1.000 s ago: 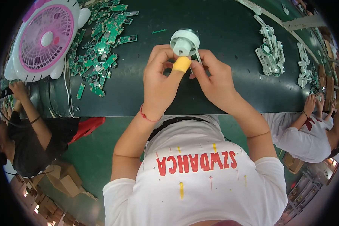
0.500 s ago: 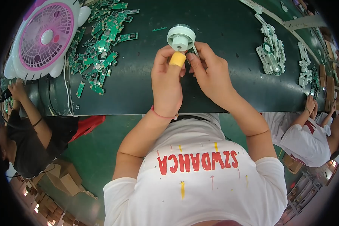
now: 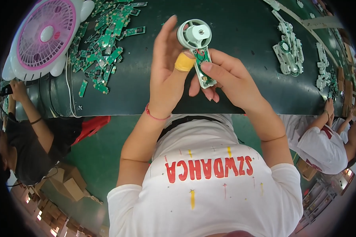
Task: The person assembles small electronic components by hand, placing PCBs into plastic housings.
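Observation:
My right hand [image 3: 235, 81] grips the narrow handle of a pale green plastic housing [image 3: 206, 81], thumb on top and fingers underneath. A green circuit board [image 3: 202, 57] with red wires lies inside the handle. At the far end is a round, spoked head holding a motor [image 3: 197, 35] with a small shaft. My left hand [image 3: 166, 67] is beside the head, its index finger stretched upward and fingers apart. Yellow tape wraps its thumb, which is close to the head's lower edge; whether it touches cannot be made out.
Many loose green circuit boards [image 3: 106, 51] are heaped at the left of the dark table [image 3: 241, 31], beside a pink-and-white fan [image 3: 47, 35]. Pale green plastic parts [image 3: 288, 55] are piled at the right. Co-workers sit on both sides, a dark sleeve [image 3: 59, 134] on the left.
The housing has turned, so its motor side and the board in the handle now show. My left hand has loosened from it, with the index finger raised; my right hand has moved onto the handle.

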`<state>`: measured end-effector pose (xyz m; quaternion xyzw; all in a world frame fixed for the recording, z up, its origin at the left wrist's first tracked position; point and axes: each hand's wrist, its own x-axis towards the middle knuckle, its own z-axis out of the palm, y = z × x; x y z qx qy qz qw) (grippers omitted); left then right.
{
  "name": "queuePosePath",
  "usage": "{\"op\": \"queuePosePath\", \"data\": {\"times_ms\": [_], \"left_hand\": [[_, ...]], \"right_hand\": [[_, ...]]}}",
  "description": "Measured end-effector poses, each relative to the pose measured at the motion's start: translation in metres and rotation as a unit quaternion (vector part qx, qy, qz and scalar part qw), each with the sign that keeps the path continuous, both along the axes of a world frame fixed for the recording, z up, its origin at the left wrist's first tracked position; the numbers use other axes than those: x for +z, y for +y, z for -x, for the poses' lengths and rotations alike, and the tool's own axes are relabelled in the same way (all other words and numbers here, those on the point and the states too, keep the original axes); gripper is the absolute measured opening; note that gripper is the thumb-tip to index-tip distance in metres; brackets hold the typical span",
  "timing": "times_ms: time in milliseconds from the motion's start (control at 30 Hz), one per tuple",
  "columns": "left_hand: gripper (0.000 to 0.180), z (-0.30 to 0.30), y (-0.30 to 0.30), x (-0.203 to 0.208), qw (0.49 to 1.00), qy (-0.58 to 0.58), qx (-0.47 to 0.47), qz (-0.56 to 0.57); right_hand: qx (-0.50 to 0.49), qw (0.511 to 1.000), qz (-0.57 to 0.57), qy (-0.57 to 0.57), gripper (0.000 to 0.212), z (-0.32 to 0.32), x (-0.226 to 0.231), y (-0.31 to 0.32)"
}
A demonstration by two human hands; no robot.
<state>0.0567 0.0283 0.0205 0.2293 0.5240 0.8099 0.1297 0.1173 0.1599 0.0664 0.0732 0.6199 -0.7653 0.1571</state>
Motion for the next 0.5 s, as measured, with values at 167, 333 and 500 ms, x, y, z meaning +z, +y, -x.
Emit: {"op": "queuePosePath", "data": {"times_ms": [167, 333, 500], "left_hand": [[0.053, 0.0, -0.002, 0.01, 0.978, -0.143, -0.109, -0.107], [0.054, 0.002, -0.004, 0.013, 0.98, -0.152, -0.073, -0.101], [0.055, -0.005, -0.003, 0.016, 0.976, -0.167, -0.095, -0.097]], "right_hand": [[0.03, 0.999, -0.022, -0.035, 0.025, -0.001, 0.002, 0.001], [-0.122, 0.836, -0.419, 0.332, 0.032, 0.002, 0.006, -0.001], [-0.145, 0.83, -0.387, 0.376, 0.025, 0.005, 0.002, -0.004]]}}
